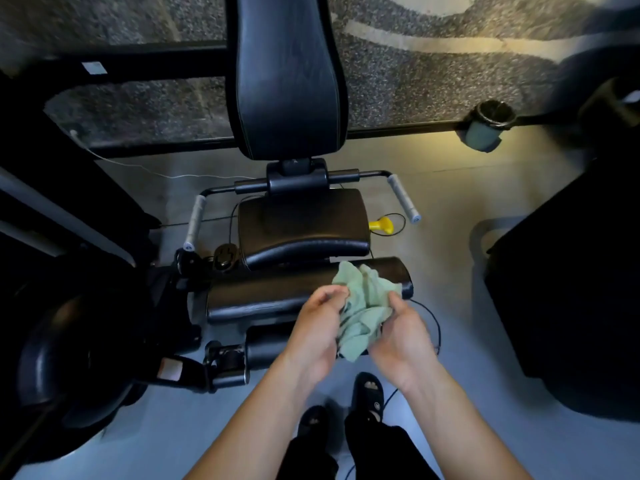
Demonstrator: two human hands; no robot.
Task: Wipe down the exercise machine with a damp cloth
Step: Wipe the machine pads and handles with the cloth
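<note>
Both hands hold a crumpled pale green cloth (363,313) just above the exercise machine's black leg pad (277,296): left hand (317,327) fingers pinch one edge, right hand (401,332) fingers curl around the other. No writing is legible.

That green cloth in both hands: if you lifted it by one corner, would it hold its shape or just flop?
Probably flop: the cloth lies crumpled in soft folds between the left hand and right hand. It looks light, since the fingers hold it loosely. It seems unlikely to slip, as the fabric looks matte rather than shiny.
</note>
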